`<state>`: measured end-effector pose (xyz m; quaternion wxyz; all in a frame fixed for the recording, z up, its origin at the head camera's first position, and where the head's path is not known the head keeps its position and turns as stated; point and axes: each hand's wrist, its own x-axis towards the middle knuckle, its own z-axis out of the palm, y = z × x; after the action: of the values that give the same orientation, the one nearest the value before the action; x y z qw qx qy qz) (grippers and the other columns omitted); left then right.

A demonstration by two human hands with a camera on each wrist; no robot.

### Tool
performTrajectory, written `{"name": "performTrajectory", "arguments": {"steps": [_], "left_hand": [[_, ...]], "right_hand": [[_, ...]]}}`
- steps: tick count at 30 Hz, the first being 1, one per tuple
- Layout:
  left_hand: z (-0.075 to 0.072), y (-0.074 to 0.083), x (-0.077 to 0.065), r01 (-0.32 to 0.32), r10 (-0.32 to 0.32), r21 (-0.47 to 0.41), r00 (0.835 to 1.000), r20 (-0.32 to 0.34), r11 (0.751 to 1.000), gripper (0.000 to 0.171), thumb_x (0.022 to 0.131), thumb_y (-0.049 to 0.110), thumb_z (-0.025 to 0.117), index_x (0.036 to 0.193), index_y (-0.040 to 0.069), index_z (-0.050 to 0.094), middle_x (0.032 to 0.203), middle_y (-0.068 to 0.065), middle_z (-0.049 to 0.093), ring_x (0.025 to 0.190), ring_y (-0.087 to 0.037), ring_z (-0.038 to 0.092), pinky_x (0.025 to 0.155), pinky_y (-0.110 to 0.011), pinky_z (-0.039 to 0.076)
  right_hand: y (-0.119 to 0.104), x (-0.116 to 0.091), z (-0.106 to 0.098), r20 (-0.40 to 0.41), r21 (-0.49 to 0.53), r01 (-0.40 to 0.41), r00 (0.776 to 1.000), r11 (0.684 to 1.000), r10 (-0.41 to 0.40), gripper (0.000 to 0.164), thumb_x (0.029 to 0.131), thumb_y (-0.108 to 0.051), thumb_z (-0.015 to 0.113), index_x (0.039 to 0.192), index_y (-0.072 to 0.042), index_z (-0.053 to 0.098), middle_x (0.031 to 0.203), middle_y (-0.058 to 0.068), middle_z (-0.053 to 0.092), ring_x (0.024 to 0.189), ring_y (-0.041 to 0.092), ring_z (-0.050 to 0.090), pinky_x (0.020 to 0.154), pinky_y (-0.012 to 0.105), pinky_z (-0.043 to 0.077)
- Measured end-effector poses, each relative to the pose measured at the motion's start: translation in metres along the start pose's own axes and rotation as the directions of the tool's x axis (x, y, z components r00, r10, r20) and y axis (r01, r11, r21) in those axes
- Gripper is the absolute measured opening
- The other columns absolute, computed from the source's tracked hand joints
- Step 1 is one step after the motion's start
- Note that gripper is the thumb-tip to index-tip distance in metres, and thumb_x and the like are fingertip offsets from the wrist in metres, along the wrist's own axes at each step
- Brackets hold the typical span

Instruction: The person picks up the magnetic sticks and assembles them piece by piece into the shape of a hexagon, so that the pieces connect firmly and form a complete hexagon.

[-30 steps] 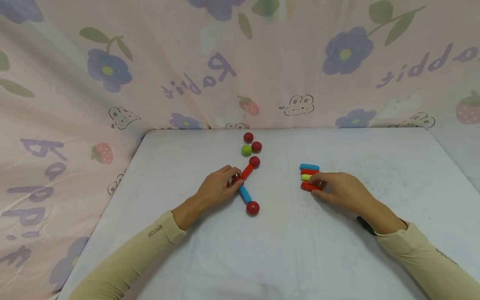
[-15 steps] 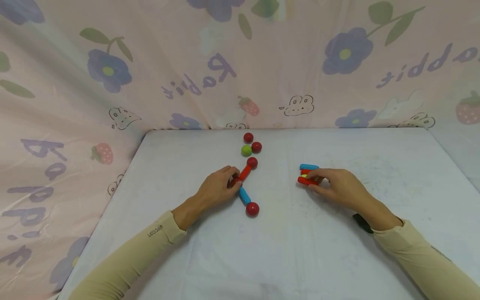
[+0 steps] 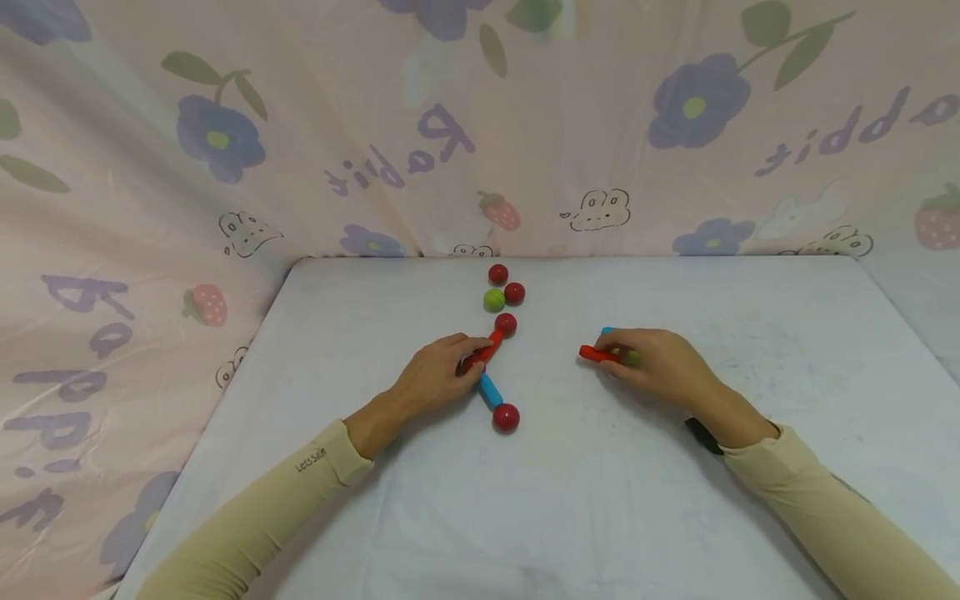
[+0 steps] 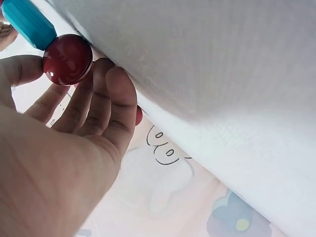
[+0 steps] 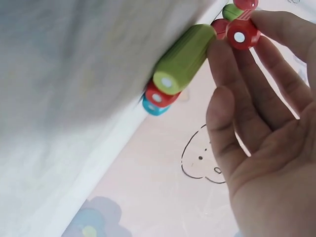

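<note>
My left hand [image 3: 438, 367] grips the middle red ball [image 4: 67, 59] of a bent chain, thumb on one side and fingers on the other. From that ball a red rod [image 3: 492, 345] runs to a far red ball [image 3: 506, 324], and a blue rod [image 3: 490, 390] runs to a near one [image 3: 506, 417]. On the right, my right hand [image 3: 660, 367] pinches another red rod [image 3: 596, 354] between thumb and fingers; its end shows a pale round dot in the right wrist view. Close beside those fingers lie a green rod [image 5: 185, 59], a red rod [image 5: 159, 96] and a blue rod [image 5: 155, 107].
Two loose red balls [image 3: 498, 273] [image 3: 514, 292] and a ridged green ball [image 3: 493, 299] sit beyond the chain on the white tabletop [image 3: 375, 308]. A patterned curtain [image 3: 525, 167] rises along the table's back and left edges.
My right hand has taken hold of the nearest red rod and moved it left and away from me, past the green rod. The left hand keeps its place; the chain's far end has shifted slightly.
</note>
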<state>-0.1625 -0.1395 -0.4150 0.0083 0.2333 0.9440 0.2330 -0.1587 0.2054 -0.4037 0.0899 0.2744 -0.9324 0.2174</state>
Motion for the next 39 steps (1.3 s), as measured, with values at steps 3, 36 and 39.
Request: {"name": "performTrajectory", "arguments": {"steps": [3,36,39], "left_hand": [[0.0,0.0,0.001,-0.01,0.01,0.008,1.0,-0.003,1.0,0.039,0.096,0.027,0.063,0.134,0.019,0.062,0.114,0.0,0.068,0.09,-0.014,0.057,0.08,-0.029,0.052],[-0.003,0.001,0.0,-0.011,0.011,-0.03,1.0,-0.016,0.999,0.027,0.091,0.024,0.073,0.116,0.015,0.067,0.101,0.002,0.059,0.086,-0.012,0.057,0.081,-0.026,0.055],[-0.002,0.002,0.0,-0.033,0.032,-0.046,0.999,-0.004,0.998,0.026,0.092,0.022,0.072,0.117,0.015,0.066,0.102,0.001,0.059,0.088,-0.012,0.057,0.084,-0.027,0.056]], "right_hand": [[-0.001,0.004,0.003,-0.005,0.0,0.023,1.0,1.0,-0.023,0.023,0.082,-0.019,0.081,0.104,-0.02,0.073,0.095,-0.007,0.075,0.081,0.009,0.068,0.076,0.037,0.055],[-0.03,0.055,0.026,0.055,-0.027,-0.032,0.998,0.999,0.034,0.026,0.088,-0.02,0.076,0.113,-0.016,0.071,0.102,0.0,0.076,0.085,0.016,0.067,0.077,0.036,0.057],[-0.031,0.059,0.028,0.062,-0.023,-0.035,0.997,0.999,0.036,0.025,0.088,-0.02,0.075,0.113,-0.016,0.071,0.102,0.0,0.076,0.085,0.017,0.067,0.078,0.036,0.057]]}}
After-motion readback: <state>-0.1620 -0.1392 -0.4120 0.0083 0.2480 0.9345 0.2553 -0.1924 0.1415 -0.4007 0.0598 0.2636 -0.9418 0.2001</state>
